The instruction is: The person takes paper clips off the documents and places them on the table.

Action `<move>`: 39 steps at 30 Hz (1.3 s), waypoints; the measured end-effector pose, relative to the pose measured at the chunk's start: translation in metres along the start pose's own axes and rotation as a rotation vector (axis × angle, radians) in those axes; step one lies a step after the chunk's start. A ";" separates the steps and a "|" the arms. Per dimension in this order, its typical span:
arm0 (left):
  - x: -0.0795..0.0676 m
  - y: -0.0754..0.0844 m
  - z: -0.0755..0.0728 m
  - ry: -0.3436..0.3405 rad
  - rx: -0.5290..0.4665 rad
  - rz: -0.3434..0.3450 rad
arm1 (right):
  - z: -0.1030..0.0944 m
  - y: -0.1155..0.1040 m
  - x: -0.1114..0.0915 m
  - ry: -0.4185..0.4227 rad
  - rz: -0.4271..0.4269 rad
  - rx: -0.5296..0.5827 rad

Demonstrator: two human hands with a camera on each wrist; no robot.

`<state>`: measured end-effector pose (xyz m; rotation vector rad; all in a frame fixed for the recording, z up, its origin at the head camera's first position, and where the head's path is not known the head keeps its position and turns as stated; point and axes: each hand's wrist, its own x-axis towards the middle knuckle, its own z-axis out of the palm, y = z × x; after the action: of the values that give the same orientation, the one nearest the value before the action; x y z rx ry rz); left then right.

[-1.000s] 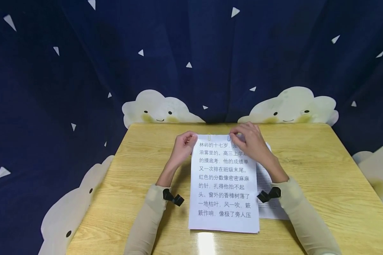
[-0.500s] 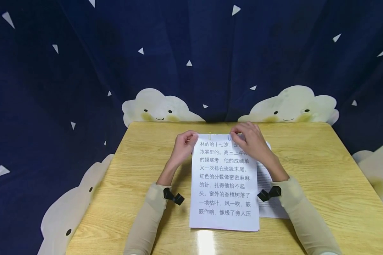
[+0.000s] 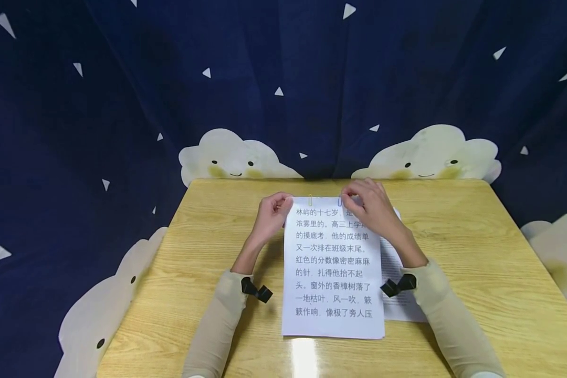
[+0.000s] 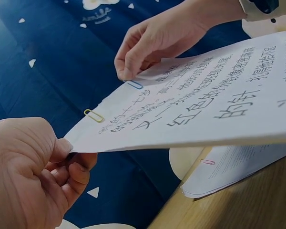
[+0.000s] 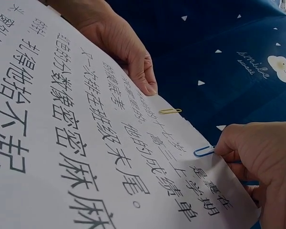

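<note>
A stack of printed paper (image 3: pixel 333 273) is held up with its top edge away from me. My left hand (image 3: pixel 270 218) pinches its upper left corner between thumb and fingers. On the top edge sits a yellow paper clip (image 4: pixel 94 115), a little right of the left thumb. Farther right, a blue paper clip (image 5: pixel 203 151) is on the same edge, and my right hand (image 3: pixel 375 210) pinches its outer end, the thumb (image 5: pixel 226 142) lying against it. That hand covers part of the top line of text in the head view.
Behind the held stack, another printed sheet (image 3: pixel 401 307) lies on the wooden table (image 3: pixel 208 236). It bears a pink paper clip (image 4: pixel 208 162). A dark blue curtain (image 3: pixel 245 63) with clouds and white triangles hangs behind the table's far edge.
Both hands keep their grips almost unchanged. The whole head view has shifted slightly, so the table, hands and stack appear a little higher.
</note>
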<state>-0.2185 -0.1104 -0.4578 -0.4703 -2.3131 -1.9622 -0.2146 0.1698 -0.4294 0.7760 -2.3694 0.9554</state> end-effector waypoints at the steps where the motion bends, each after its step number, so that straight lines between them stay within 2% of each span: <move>1: 0.000 0.000 0.000 -0.004 -0.001 -0.006 | 0.000 0.000 0.000 0.000 0.001 0.000; 7: 0.001 0.000 -0.001 -0.013 -0.008 -0.019 | -0.001 -0.002 0.000 -0.003 0.009 0.005; 24: 0.002 -0.002 -0.001 -0.013 -0.014 0.018 | -0.004 -0.002 0.003 -0.007 0.022 0.021; 39: 0.002 -0.002 0.002 -0.008 0.016 0.019 | -0.010 -0.003 0.003 -0.009 0.049 0.040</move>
<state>-0.2203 -0.1088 -0.4594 -0.4979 -2.3193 -1.9352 -0.2127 0.1747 -0.4202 0.7415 -2.3937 1.0247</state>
